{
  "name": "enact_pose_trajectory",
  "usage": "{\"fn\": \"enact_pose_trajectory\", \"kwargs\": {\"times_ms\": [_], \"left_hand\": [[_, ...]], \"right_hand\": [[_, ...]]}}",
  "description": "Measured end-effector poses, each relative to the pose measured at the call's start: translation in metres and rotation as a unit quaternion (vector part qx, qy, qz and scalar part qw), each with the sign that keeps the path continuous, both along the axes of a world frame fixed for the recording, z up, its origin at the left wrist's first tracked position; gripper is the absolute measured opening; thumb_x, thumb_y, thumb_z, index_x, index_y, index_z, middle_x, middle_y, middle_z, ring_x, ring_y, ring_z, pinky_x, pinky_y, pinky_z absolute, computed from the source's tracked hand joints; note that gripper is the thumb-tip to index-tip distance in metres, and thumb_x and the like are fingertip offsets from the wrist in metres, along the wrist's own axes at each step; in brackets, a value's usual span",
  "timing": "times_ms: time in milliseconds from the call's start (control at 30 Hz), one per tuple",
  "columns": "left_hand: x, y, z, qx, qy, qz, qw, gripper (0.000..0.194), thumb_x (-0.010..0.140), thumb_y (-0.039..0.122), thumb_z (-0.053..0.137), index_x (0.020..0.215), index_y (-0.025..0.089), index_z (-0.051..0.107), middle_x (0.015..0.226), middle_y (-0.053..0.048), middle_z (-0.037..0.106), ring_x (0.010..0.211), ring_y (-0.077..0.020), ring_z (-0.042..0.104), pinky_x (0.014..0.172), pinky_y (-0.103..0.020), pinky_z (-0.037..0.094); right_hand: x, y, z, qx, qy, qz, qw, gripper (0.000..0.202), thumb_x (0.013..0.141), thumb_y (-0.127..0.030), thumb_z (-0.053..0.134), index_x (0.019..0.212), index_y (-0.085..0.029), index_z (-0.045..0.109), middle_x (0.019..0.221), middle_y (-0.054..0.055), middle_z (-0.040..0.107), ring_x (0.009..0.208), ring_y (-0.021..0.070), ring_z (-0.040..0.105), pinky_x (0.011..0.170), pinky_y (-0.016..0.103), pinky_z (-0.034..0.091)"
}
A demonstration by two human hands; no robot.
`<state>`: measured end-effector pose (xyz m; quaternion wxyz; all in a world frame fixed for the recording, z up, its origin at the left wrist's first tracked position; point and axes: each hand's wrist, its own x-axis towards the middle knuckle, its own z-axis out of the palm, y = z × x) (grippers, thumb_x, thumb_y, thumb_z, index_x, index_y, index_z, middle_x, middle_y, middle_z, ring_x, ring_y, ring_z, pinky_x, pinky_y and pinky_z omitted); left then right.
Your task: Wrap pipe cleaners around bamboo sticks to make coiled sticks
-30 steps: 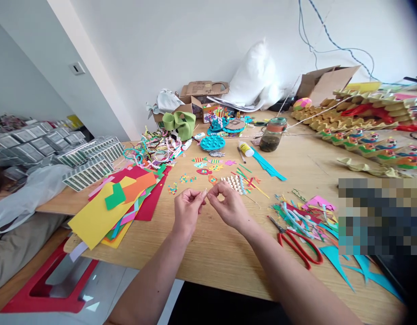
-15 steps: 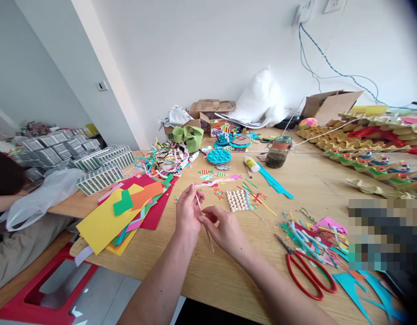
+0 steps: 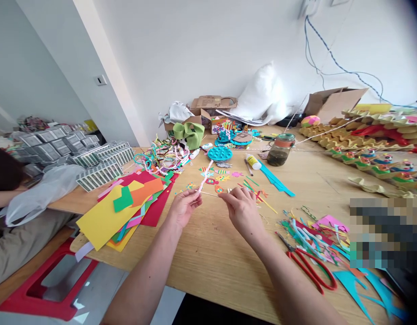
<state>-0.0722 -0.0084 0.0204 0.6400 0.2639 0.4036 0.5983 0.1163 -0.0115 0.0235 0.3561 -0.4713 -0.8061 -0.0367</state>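
My left hand (image 3: 183,208) is closed in a pinch around a fuzzy pink-and-white strip, like a pipe cleaner (image 3: 206,176), which rises away from the fingertips. A thin pale stick (image 3: 209,194) runs from the same pinch across to my right hand (image 3: 243,210), whose thumb and fingers are closed on its other end. Whether strip and stick are joined is hidden by the left fingers. Just beyond the hands lie small paper fish cutouts (image 3: 222,178). My right hand covers nearly all of the block of white bead-like pieces.
Coloured paper sheets (image 3: 100,223) lie left, red-handled scissors (image 3: 312,268) and paper scraps (image 3: 313,239) right. Farther back are a glue bottle (image 3: 252,161), a glass jar (image 3: 280,151), a blue bumpy disc (image 3: 220,154) and egg trays (image 3: 367,158). Another person's arm (image 3: 5,203) shows at far left.
My hands have moved apart, the right one to the right and up. The stick has swung from slanting down to nearly level. The fuzzy strip now points away instead of right.
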Motion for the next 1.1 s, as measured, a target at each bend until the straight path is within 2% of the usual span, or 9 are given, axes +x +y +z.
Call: {"fn": "enact_pose_trajectory", "kwargs": {"times_ms": [167,333,500,767,967,1100], "left_hand": [[-0.006,-0.002,-0.007,-0.012,0.084,-0.047,0.995,0.031,0.049,0.019,0.081,0.077,0.011,0.069,0.07,-0.003,0.064,0.062,-0.0083,0.057,0.065,-0.023,0.044],[-0.007,-0.002,-0.012,-0.007,0.17,-0.029,0.985,0.031,0.051,0.033,0.08,0.069,0.011,0.068,0.062,-0.004,0.063,0.056,-0.0089,0.054,0.058,-0.023,0.042],[-0.007,-0.001,-0.017,0.003,0.224,-0.024,0.974,0.029,0.054,0.036,0.076,0.067,0.011,0.069,0.06,-0.005,0.064,0.053,-0.0095,0.053,0.055,-0.022,0.04],[-0.005,-0.002,-0.02,0.015,0.233,-0.008,0.972,0.025,0.056,0.034,0.074,0.066,0.011,0.069,0.058,-0.005,0.064,0.053,-0.0093,0.052,0.054,-0.022,0.039],[-0.006,-0.004,-0.017,0.027,0.201,-0.028,0.979,0.027,0.053,0.029,0.077,0.072,0.012,0.07,0.066,-0.005,0.066,0.059,-0.0098,0.055,0.061,-0.023,0.043],[-0.005,-0.003,-0.015,0.03,0.207,-0.005,0.978,0.025,0.055,0.029,0.077,0.072,0.012,0.07,0.065,-0.005,0.067,0.058,-0.0102,0.055,0.061,-0.024,0.043]], "right_hand": [[0.006,0.004,-0.002,0.034,-0.053,-0.007,0.998,0.028,0.085,-0.013,0.048,0.097,-0.028,0.068,0.081,0.005,0.056,0.083,0.0207,0.045,0.085,0.04,0.03],[0.006,0.003,-0.001,0.051,-0.087,0.012,0.995,0.029,0.084,-0.01,0.047,0.094,-0.027,0.068,0.084,0.006,0.056,0.085,0.0204,0.044,0.092,0.041,0.027],[0.006,0.003,-0.001,0.062,-0.098,0.027,0.993,0.032,0.082,-0.008,0.048,0.099,-0.027,0.067,0.085,0.006,0.055,0.087,0.0207,0.043,0.096,0.043,0.025],[0.005,0.003,-0.003,0.041,-0.098,0.021,0.994,0.031,0.084,-0.01,0.047,0.098,-0.028,0.068,0.084,0.005,0.054,0.084,0.0197,0.041,0.092,0.041,0.026],[0.006,0.003,-0.002,0.034,-0.087,0.021,0.995,0.031,0.085,-0.011,0.046,0.098,-0.029,0.068,0.082,0.006,0.054,0.083,0.0202,0.041,0.086,0.039,0.028],[0.006,0.002,-0.001,0.026,-0.078,0.031,0.996,0.031,0.086,-0.013,0.045,0.099,-0.029,0.068,0.082,0.006,0.055,0.083,0.0211,0.042,0.084,0.04,0.029]]}}
